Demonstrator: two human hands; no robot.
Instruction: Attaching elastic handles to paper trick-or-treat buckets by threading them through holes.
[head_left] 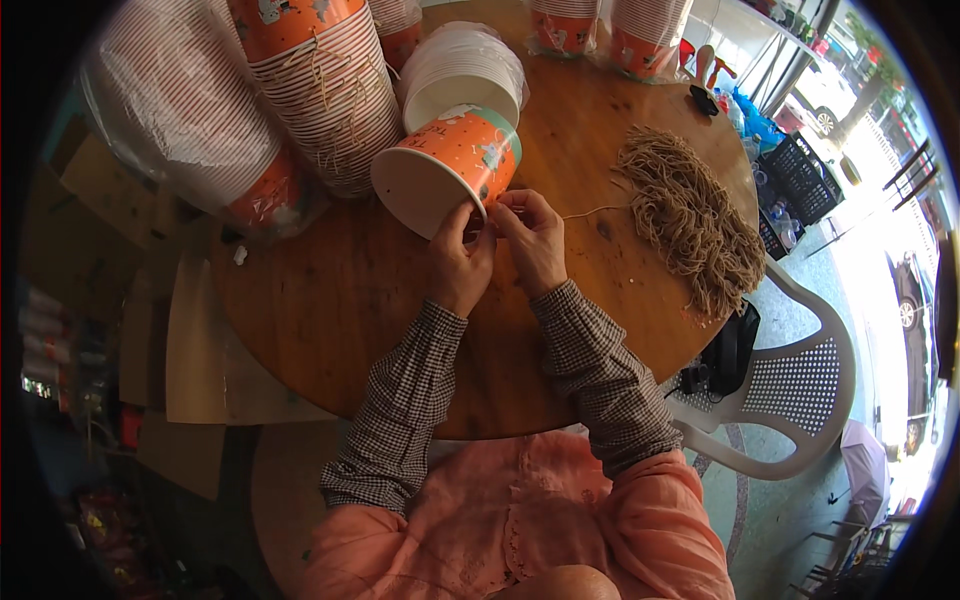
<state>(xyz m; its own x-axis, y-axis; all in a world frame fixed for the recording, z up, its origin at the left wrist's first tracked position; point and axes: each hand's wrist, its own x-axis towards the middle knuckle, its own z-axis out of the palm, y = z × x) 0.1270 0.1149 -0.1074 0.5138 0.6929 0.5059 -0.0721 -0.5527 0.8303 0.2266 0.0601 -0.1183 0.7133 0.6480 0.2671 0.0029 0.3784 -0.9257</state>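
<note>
An orange printed paper bucket [468, 147] lies tilted on the round wooden table, its white open mouth turned toward me. My left hand [463, 262] pinches the bucket at its near right rim, thumb and fingers closed. Close beside it, my right hand [534, 240] is closed in a pinch at the same part of the rim. From that hand a thin tan string [592, 213] runs right, to a heap of loose strings [692, 225]. The fingers hide the string's end and how it meets the bucket.
Behind the bucket is a wrapped stack of white-rimmed buckets [468, 62]. A tall stack of orange buckets [325, 105] with strings hanging on it stands left, beside a plastic-wrapped stack [190, 110]. A plastic chair [795, 385] is right of the table [330, 330].
</note>
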